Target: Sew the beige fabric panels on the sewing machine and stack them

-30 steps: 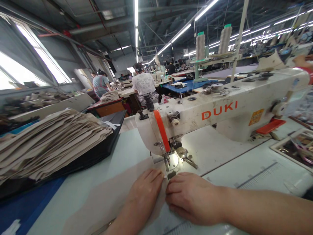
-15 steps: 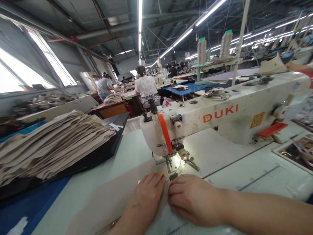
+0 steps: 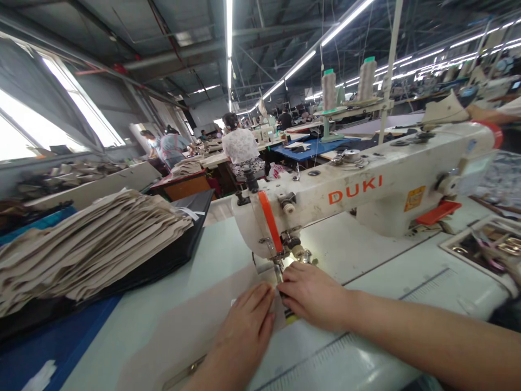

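Observation:
A pale beige-grey fabric piece (image 3: 179, 326) lies flat on the table, its far end reaching the presser foot of the white sewing machine (image 3: 301, 203). My left hand (image 3: 248, 323) rests on that fabric just before the needle area, fingers flat and thumb apart. To its right, close against the presser foot (image 3: 279, 270), my right hand (image 3: 311, 293) has its fingers curled and pressed together; whatever they pinch is hidden. Under the right fingertips shows a small dark and yellowish strip (image 3: 291, 316). The needle tip cannot be made out.
A stack of beige fabric pieces (image 3: 97, 244) lies on black material (image 3: 179, 255) at left. At right sits a tray of small metal parts (image 3: 484, 250). Thread cones (image 3: 329, 91) stand behind the machine. A co-worker in a pale top (image 3: 240, 144) sits farther back.
My right hand has moved forward and slightly left, closer to the presser foot, with its fingers now higher. My left hand stays on the fabric, thumb more visible. The view has shifted slightly.

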The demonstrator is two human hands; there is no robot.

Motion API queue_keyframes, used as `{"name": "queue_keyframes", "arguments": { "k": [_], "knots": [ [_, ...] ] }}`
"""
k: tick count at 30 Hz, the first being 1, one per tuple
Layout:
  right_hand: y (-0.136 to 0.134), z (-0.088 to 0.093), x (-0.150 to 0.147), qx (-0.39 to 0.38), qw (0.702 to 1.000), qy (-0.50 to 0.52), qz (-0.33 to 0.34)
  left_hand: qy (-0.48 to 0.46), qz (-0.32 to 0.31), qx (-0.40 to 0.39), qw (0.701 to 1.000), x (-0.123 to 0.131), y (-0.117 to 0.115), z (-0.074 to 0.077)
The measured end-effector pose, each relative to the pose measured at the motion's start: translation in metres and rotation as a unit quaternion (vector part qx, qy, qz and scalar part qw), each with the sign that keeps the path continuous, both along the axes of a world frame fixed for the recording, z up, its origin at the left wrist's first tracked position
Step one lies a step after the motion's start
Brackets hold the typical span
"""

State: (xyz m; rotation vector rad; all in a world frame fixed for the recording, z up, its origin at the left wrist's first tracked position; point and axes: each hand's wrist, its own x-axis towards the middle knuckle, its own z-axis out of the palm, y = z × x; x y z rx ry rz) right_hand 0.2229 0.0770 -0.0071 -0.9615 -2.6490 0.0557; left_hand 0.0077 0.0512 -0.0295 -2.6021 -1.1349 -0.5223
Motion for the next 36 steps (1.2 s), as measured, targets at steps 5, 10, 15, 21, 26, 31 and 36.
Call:
{"name": "queue_keyframes", "arguments": {
  "k": [5,10,15,21,26,31,36],
  "knots": [
    [-0.001,0.001,0.001,0.012,1.000,-0.002,0.002,-0.017,-0.001,-0.002,1.000,0.002,-0.004,-0.004],
    [0.002,0.002,0.003,0.023,1.000,-0.016,-0.002,-0.020,0.005,0.001,1.000,0.008,0.003,-0.007],
    [0.011,0.003,0.005,0.032,0.999,-0.032,-0.019,-0.022,0.004,-0.003,1.000,0.019,0.023,-0.006],
    [0.012,0.000,0.008,0.036,0.998,-0.039,-0.024,-0.016,-0.001,-0.001,1.000,0.019,0.025,-0.008],
    [0.010,0.000,0.009,0.033,0.998,-0.037,-0.028,-0.041,-0.012,-0.011,0.999,0.015,0.022,-0.014],
    [0.011,0.003,0.008,0.030,0.998,-0.043,-0.040,-0.050,-0.016,-0.017,0.998,0.018,0.028,-0.011],
    [0.013,-0.001,0.008,0.033,0.997,-0.048,-0.044,-0.046,-0.014,-0.010,0.999,0.017,0.030,-0.012]
  ]
}}
